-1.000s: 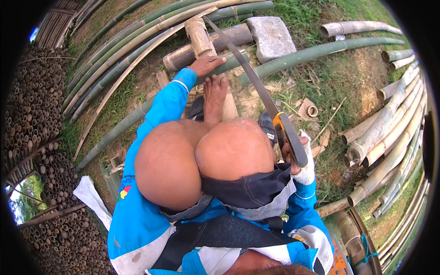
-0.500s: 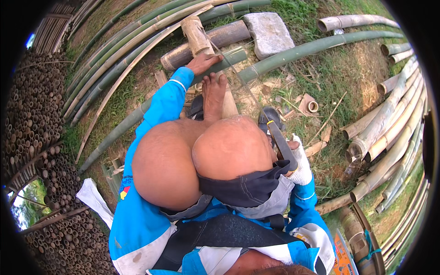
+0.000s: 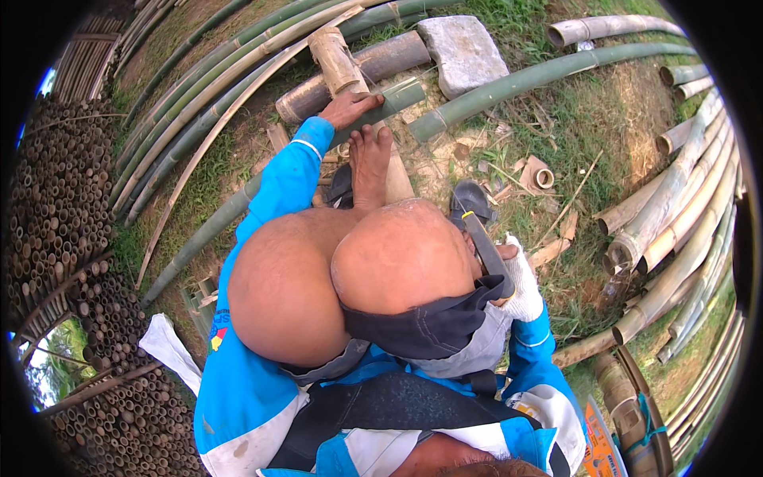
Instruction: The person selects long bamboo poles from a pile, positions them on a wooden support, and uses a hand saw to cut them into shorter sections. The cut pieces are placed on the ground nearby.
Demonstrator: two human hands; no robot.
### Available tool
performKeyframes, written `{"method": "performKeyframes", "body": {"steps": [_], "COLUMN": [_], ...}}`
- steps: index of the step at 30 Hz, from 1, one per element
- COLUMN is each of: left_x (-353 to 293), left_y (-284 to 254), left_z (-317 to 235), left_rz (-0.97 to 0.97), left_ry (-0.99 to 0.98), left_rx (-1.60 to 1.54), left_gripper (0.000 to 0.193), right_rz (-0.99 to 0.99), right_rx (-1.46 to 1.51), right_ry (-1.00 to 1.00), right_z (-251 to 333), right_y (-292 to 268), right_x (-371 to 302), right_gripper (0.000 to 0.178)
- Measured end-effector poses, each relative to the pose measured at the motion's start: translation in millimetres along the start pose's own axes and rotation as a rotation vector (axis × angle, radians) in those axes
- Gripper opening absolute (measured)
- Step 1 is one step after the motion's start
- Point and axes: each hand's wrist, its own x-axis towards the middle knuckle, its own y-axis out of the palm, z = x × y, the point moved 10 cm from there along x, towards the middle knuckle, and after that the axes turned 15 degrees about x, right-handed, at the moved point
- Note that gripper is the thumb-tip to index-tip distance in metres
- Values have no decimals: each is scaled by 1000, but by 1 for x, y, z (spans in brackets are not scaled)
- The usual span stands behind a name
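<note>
My bare left hand (image 3: 350, 110) is closed over the green bamboo pole (image 3: 401, 97), near its cut end. Just below it, my bare foot (image 3: 369, 163) presses toward the same pole, toes at its near side. In a white fingerless-looking glove, my right hand (image 3: 513, 278) grips the dark handle of a hand saw (image 3: 486, 248) beside my right knee. A yellow band marks where the handle meets the blade. The blade is hard to make out against the ground. Another green bamboo pole (image 3: 477, 99) lies to the right, its end near the cut one.
A short bamboo piece (image 3: 335, 60) rests by a thick brown bamboo log (image 3: 397, 60), with a stone block (image 3: 462, 56) behind. A black sandal (image 3: 470, 200) and a bamboo ring (image 3: 544, 178) lie on the ground. Stacked bamboo (image 3: 60, 183) fills the left; more poles (image 3: 675, 191) lie right.
The saw blade, plainly seen reaching forward past the pole's end before, is now hardly visible. My left hand keeps its place on the pole. The whole view has shifted slightly.
</note>
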Motion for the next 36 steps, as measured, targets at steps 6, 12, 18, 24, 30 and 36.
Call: {"method": "performKeyframes", "body": {"steps": [6,12,18,24,30,36], "left_x": [7,19,14,1,6,11], "left_y": [-1,4,-4,-4,-6,10], "left_z": [30,12,18,0,9,19], "left_rz": [-75,-77,-145,-85,-96,-254], "left_ry": [47,107,258,12,52,439], "left_rx": [11,50,177,3,62,476], "left_gripper": [67,65,58,50,54,39], "right_rz": [169,127,211,201,168,233], "right_rx": [-358,-225,-278,-217,-268,-204], "right_ry": [-235,-85,-140,-109,-71,-177], "right_z": [25,13,29,36,41,46], "right_y": [19,3,23,31,38,43], "right_x": [-3,-2,6,-2,-1,11], "right_gripper": [68,64,63,74,83,69]}}
